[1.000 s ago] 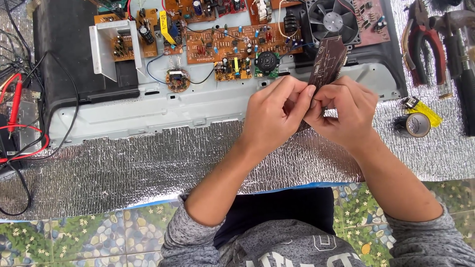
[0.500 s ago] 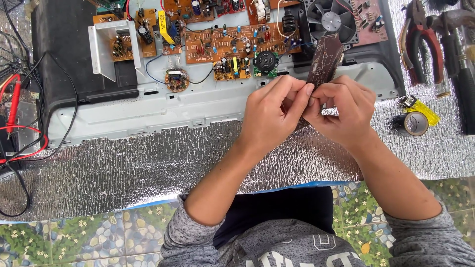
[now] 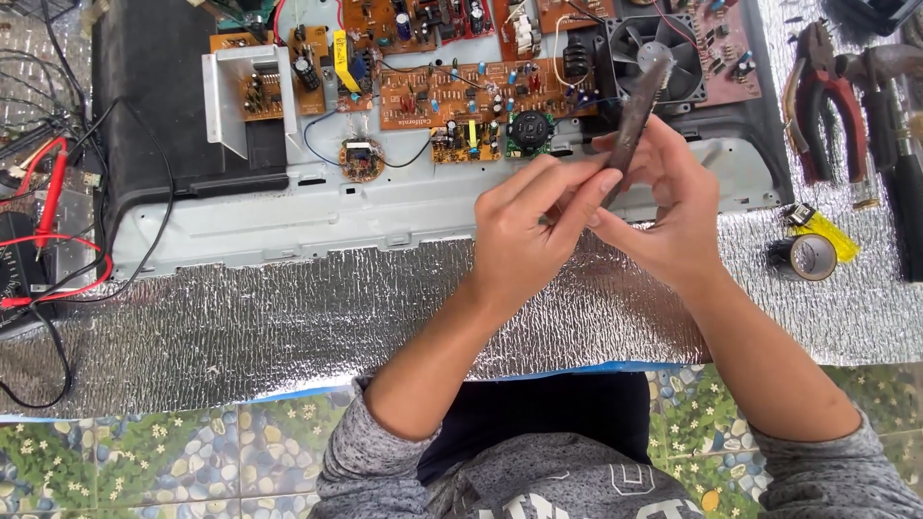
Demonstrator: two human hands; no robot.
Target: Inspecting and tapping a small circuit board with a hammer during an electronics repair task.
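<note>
Together, both hands hold a small dark board (image 3: 636,120) above the grey chassis (image 3: 317,226), seen nearly edge-on, so it looks like a thin strip leaning up to the right. Its top end reaches in front of the black fan (image 3: 663,60). The left hand (image 3: 534,226) has its grip pinched on the board's lower part, fingertips pressed against the edge. The right hand (image 3: 663,207) closes on the same board from the other side, its fingers curled behind it and its thumb near the left fingertips. The two hands touch at the fingers.

Beyond them, inside the open chassis, lie several orange circuit boards (image 3: 461,96) crowded with small parts, and a white metal bracket (image 3: 231,96) stands at the left. A black panel (image 3: 144,96) lies beside the bracket. The chassis rests on a silver foil mat (image 3: 240,336), which covers the table.

At the far left are red and black probe leads (image 3: 53,207), partly coiled over the mat's edge. To the right of the hands sit a roll of dark tape (image 3: 803,257), a small yellow item (image 3: 827,231) just behind it, red-handled pliers (image 3: 827,106) and a hammer (image 3: 899,144). Below the mat, grey sleeves and a floral tiled floor (image 3: 144,461) show.
</note>
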